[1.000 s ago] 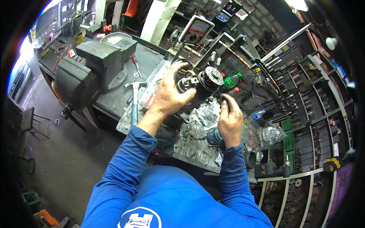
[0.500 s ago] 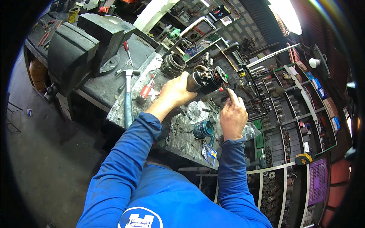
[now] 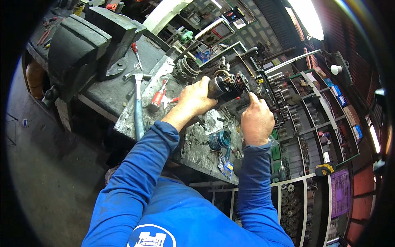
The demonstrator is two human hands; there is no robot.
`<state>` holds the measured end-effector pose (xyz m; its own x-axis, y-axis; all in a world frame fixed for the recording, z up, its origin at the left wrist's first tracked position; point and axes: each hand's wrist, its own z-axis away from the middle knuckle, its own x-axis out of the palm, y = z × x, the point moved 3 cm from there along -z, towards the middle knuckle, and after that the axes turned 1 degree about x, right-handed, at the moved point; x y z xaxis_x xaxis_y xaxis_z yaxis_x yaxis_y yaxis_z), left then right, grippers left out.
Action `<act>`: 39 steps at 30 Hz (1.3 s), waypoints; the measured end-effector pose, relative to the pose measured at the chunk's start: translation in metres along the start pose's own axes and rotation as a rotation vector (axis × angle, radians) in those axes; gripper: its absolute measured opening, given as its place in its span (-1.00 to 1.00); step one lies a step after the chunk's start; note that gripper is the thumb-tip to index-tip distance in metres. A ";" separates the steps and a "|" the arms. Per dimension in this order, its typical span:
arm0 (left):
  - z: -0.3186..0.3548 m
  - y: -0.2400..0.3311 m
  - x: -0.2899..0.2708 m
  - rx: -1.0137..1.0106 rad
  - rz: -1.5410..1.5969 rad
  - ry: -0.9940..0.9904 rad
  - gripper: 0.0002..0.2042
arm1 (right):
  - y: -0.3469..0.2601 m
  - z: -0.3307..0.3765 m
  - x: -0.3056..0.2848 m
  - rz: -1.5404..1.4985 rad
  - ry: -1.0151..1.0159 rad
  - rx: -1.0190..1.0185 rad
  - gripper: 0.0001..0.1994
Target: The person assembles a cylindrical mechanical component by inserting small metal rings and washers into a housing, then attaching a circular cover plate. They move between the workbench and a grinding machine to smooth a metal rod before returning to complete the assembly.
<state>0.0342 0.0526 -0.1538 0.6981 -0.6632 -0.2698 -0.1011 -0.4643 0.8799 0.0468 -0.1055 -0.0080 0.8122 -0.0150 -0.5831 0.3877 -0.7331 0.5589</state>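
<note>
A: Cluttered workbench (image 3: 103,99), vise (image 3: 78,49) far left of the grip. What's held?

B: Left hand (image 3: 195,99) wraps tight round a black motor (image 3: 224,86), lifted off the bench. Right hand (image 3: 257,119) pinched narrow at its end plate; can't tell what's in the fingers.

A: Step?

B: Looks like working the end fitting; next needs the motor kept steady.

A: Containers?

B: Shelf bins (image 3: 304,123) right of the grip, small parts inside, too small to tell. Hammer (image 3: 138,105) lies left, teal coil (image 3: 219,140) below
</note>
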 end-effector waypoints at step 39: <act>-0.063 -0.040 0.008 0.072 -0.078 0.399 -0.53 | -0.005 -0.003 0.234 -2.362 -0.715 0.360 -0.69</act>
<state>0.0879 0.1027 -0.1663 0.9244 -0.3511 -0.1493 -0.0764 -0.5538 0.8292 0.2362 -0.1031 -0.1450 -0.8361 0.5342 0.1250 -0.0988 0.0774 -0.9921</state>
